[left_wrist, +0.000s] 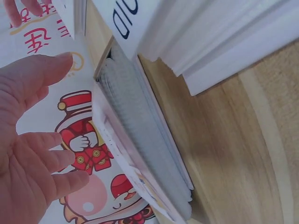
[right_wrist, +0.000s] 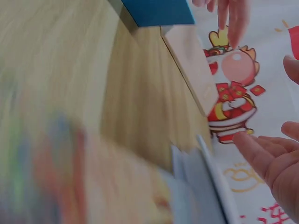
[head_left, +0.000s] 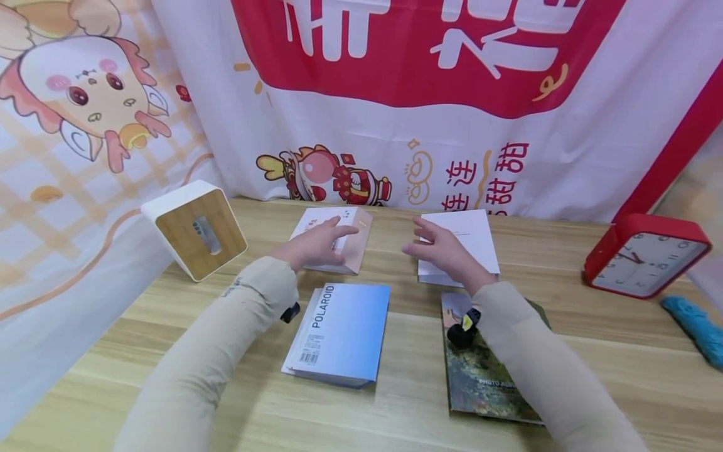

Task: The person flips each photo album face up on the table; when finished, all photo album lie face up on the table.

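My left hand (head_left: 316, 246) is over the pale pink and white book (head_left: 356, 248) at the back, fingers spread and holding nothing. In the left wrist view that book's page edges (left_wrist: 135, 112) show beside the open palm. Over the white book (head_left: 474, 235) at the back right, my right hand (head_left: 443, 251) has its fingers loosely extended, with nothing in its grasp. A blue album (head_left: 356, 333) marked POLAROID lies nearer, below the left hand. Under the right forearm lies a dark green photo album (head_left: 471, 383), partly hidden by the sleeve.
At the left stands a white box with a wooden face (head_left: 186, 242). A red clock (head_left: 649, 257) stands on the right, with a fuzzy blue bundle (head_left: 695, 329) close to it. Behind the wooden table (head_left: 407, 402) hangs a printed white and red curtain (head_left: 361, 119).
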Demonstrator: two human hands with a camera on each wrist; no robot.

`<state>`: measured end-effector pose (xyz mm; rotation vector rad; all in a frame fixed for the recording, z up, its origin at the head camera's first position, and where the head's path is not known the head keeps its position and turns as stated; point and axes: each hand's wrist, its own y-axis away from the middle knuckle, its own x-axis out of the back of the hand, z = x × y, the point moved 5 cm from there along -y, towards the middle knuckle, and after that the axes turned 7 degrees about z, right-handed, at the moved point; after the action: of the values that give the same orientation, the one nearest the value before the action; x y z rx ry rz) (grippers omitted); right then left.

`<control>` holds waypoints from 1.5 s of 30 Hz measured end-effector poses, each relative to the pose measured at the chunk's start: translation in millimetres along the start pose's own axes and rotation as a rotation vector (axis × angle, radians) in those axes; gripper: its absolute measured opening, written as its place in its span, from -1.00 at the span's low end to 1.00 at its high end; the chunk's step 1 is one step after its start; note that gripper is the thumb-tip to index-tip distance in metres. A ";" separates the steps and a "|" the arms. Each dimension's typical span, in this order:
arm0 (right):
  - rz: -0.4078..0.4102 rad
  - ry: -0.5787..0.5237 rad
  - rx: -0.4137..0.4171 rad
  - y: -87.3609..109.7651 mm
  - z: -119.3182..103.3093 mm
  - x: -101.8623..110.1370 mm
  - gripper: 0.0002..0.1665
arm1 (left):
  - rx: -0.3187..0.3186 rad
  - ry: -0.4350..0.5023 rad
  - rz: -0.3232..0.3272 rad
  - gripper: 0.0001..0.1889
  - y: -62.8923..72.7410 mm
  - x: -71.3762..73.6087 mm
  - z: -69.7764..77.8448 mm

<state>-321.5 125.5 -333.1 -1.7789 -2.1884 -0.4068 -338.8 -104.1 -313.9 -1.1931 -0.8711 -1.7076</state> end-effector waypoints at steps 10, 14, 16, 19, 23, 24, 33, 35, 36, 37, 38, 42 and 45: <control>-0.112 -0.122 -0.078 -17.6 6.1 -38.8 -0.13 | 0.032 0.036 -0.045 -0.24 -7.0 -7.7 -0.5; -0.165 -0.147 -0.101 -24.8 11.8 -50.8 -0.18 | 0.025 0.032 -0.056 -0.28 -8.5 -8.5 -0.4; -0.185 -0.146 -0.103 -27.8 14.3 -54.9 -0.21 | 0.028 0.036 -0.055 -0.30 -9.5 -8.9 -0.7; -0.206 -0.130 -0.090 -30.1 14.5 -60.0 -0.24 | 0.027 0.036 -0.053 -0.33 -10.7 -10.1 -1.2; -0.219 -0.095 -0.057 -32.2 11.0 -66.5 -0.31 | 0.034 0.040 -0.049 -0.34 -11.1 -12.9 -2.5; -0.223 -0.089 -0.050 -33.2 10.3 -68.4 -0.32 | 0.036 0.043 -0.047 -0.34 -11.2 -13.9 -2.8; -0.219 -0.020 -0.040 -39.6 11.6 -83.2 -0.32 | 0.047 0.064 -0.032 -0.33 -12.9 -23.9 -5.0; -0.220 -0.018 -0.043 -40.0 12.1 -85.4 -0.29 | 0.052 0.057 -0.028 -0.33 -13.1 -24.5 -5.7; -0.219 -0.020 -0.044 -40.3 12.4 -86.2 -0.28 | 0.058 0.053 -0.027 -0.34 -13.3 -24.7 -6.2; -0.216 -0.022 -0.046 -40.7 12.9 -86.8 -0.27 | 0.067 0.051 -0.026 -0.35 -13.3 -24.6 -6.5; -0.211 -0.025 -0.051 -41.2 13.5 -87.1 -0.26 | 0.072 0.049 -0.024 -0.36 -13.1 -24.3 -6.7; -0.194 -0.043 -0.063 -42.5 14.9 -88.3 -0.26 | 0.070 0.016 -0.006 -0.45 -13.2 -20.6 -5.0; -0.178 -0.054 -0.076 -42.7 16.5 -88.6 -0.28 | 0.040 -0.001 -0.004 -0.52 -14.5 -19.3 -2.1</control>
<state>-346.8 44.1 -384.8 -1.6555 -2.4092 -0.4930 -349.5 -95.4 -334.0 -1.1666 -0.9044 -1.6856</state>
